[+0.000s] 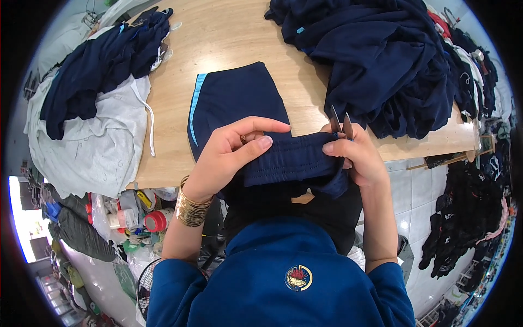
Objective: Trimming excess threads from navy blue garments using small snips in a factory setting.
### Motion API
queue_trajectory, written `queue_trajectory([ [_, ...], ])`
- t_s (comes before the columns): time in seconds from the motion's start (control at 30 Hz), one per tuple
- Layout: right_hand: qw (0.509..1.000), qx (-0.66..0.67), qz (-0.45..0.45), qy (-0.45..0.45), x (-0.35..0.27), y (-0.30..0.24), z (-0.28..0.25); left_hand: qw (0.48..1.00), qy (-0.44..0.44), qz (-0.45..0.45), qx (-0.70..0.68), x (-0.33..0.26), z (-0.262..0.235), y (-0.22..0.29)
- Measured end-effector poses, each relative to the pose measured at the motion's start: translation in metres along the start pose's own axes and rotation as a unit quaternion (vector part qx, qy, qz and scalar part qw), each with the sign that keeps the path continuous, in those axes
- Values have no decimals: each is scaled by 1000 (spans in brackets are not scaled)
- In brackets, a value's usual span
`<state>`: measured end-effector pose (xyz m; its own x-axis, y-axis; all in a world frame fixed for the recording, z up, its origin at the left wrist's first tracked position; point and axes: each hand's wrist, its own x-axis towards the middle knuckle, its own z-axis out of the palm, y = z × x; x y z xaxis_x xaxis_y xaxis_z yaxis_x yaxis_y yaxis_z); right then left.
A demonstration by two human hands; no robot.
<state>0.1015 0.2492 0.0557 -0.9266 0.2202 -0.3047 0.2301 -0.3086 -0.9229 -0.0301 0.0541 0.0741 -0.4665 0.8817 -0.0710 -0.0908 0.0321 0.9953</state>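
Observation:
A pair of navy elastic-waisted bottoms (239,98) with a light blue side stripe lies partly on the table, its gathered waistband (297,158) raised over the near edge. At the waistband's left end is my left hand (231,155), thumb on the cloth and index finger stretched along the top; its other fingers are curled and partly hidden. My right hand (359,155) pinches the other end between thumb and fingers. That same hand also holds small thread snips (342,125), their two blades pointing up and apart. Most of the snips' handle is hidden in the palm.
The wooden table (218,32) bears a big navy cloth heap (381,60) at far right. Navy garments (103,71) and a light grey garment (103,136) with a white cord lie at left. Below left, a red-lidded container (157,220) stands among bags. Dark clothes (463,212) hang at right.

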Motion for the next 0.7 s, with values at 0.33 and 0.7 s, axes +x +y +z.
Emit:
queue_trajectory([
  [0.33, 999, 37, -5, -4, -1, 3, -2, 998, -34, -56, -15, 0, -1, -8],
  [0.7, 862, -375, -302, 156, -8, 9, 14, 995, 26, -46, -81, -1, 12, -18],
])
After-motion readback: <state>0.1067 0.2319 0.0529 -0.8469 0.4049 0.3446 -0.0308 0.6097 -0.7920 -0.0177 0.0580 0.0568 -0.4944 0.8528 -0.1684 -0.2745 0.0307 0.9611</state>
